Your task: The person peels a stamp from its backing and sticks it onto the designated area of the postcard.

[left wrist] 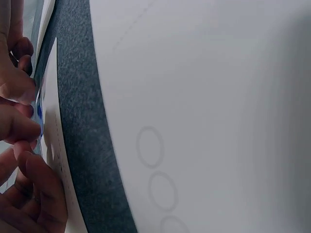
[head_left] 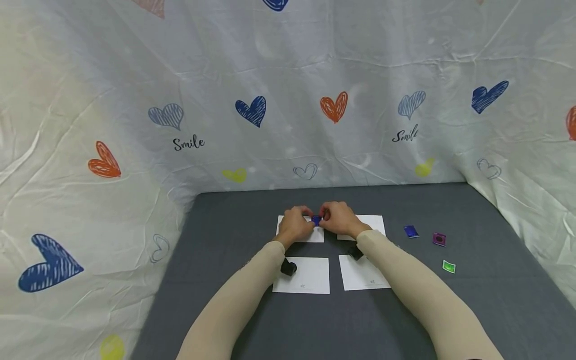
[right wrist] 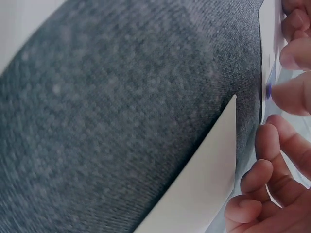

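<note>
1 blue pkt (head_left: 317,221) btwn fingers (right wrist: 294,94), long axis unclr

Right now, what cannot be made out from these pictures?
Head view: any print on the blue packet between left hand and right hand, too small.
Right wrist view: packet's full outline, partly hidden by hands.
Head view: one corner of near right sheet, hidden by right sleeve.
Left wrist view: sheet with circles, cropped by the edge.

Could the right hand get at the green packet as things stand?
Probably yes: the green packet lies uncovered right of the right sleeve, though the right hand is busy with a blue packet.
</note>
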### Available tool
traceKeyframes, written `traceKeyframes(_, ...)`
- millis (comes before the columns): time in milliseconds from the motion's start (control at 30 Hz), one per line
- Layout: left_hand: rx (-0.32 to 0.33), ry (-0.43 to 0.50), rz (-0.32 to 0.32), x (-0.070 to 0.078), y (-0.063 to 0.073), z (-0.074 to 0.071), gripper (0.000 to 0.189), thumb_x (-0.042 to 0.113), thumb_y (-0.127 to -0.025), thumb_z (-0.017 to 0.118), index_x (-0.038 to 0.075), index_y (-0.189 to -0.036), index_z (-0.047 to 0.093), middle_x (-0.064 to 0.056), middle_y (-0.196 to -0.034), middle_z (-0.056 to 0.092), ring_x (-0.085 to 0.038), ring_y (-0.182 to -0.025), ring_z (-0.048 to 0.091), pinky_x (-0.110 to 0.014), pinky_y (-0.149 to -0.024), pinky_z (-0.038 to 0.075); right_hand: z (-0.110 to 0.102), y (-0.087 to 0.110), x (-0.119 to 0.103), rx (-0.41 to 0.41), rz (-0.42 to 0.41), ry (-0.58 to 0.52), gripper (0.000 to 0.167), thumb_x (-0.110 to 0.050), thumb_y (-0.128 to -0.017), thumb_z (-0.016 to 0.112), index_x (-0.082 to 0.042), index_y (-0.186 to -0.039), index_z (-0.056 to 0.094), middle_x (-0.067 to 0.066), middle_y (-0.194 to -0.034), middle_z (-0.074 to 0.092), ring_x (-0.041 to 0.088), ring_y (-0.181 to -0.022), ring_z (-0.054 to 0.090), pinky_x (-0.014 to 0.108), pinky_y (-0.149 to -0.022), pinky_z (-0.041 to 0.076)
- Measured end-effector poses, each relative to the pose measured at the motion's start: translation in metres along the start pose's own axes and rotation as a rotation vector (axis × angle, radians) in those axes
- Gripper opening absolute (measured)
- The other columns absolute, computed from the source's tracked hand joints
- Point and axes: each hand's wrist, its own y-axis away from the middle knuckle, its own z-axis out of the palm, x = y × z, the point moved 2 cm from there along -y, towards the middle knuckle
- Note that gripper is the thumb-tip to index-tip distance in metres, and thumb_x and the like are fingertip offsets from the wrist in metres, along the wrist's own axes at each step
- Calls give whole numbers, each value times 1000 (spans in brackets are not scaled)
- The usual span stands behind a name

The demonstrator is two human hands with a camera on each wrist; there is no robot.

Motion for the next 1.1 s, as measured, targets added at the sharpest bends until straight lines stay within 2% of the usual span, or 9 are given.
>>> traceKeyframes(200, -7, -52, -16, -9, -11, 10, 32, 29, -91, 83, 25, -122, 80, 2, -86, 72, -17, -77, 67, -38, -62, 50, 3, 0, -1, -41, 21, 23, 25, -21, -90, 83, -9, -110, 75, 2, -90, 70, 18, -81, 64, 38, -79, 54)
traceKeyframes(333, -7, -63, -34, -11, -14, 13, 32, 31, -91, 83, 25, -122, 80, 1, -90, 74, -18, -81, 68, -38, -64, 51, 2, -1, -2, -59, 26, 53, 26, -22, -90, 84, -10, -112, 75, 2, -92, 70, 18, -82, 64, 38, -80, 54)
traceKeyframes(433, 11, -30, -52, -9, -12, 11, 28, 30, -91, 82, 24, -118, 81, -3, -103, 78, -20, -86, 70, -41, -69, 55, 1, -1, -2, -67, 19, 68, 27, -23, -90, 84, -11, -112, 75, 3, -94, 71, 18, -83, 64, 38, -81, 54)
traceKeyframes(567, 49, 65, -58, -7, -12, 9, 20, 28, -92, 80, 19, -110, 82, -8, -118, 79, -22, -93, 70, -42, -78, 58, -3, 0, -3, -46, 3, 50, 26, -24, -91, 82, -9, -112, 76, 3, -94, 72, 18, -84, 65, 38, -81, 55)
traceKeyframes(800, 108, 126, -7, -14, -24, 14, 9, 27, -95, 76, 19, -96, 81, -4, -103, 78, -22, -91, 67, -39, -80, 55, -9, 0, 0, 16, 14, 12, 21, -19, -95, 73, -8, -113, 77, 5, -94, 72, 19, -83, 64, 36, -77, 53)
traceKeyframes(867, 112, 122, 13, -4, -10, 1, 11, 26, -97, 74, 18, -99, 81, -5, -103, 79, -22, -91, 68, -38, -82, 55, -10, 1, 0, 21, 19, 8, 21, -18, -96, 71, -8, -114, 77, 6, -95, 72, 20, -83, 64, 37, -77, 52)
traceKeyframes(900, 115, 122, 12, -3, -8, -1, 12, 26, -97, 73, 17, -100, 81, -5, -102, 79, -22, -90, 67, -38, -80, 55, -11, 1, 1, 23, 18, 8, 21, -17, -96, 71, -8, -114, 77, 6, -95, 71, 20, -84, 64, 37, -77, 52)
traceKeyframes(1033, 89, 72, 0, -5, -2, -9, 15, 27, -94, 77, 18, -105, 80, -5, -101, 78, -21, -85, 66, -37, -75, 54, -15, 5, 3, 29, 16, 5, 20, -17, -96, 71, -7, -112, 76, 7, -96, 72, 21, -85, 64, 38, -78, 53)
traceKeyframes(1100, 53, 18, -14, -17, -13, 1, 17, 27, -90, 81, 20, -106, 79, -4, -99, 75, -21, -83, 65, -40, -72, 53, -16, 8, 5, 37, 21, 3, 19, -17, -95, 71, -8, -110, 76, 7, -96, 72, 21, -85, 64, 38, -78, 52)
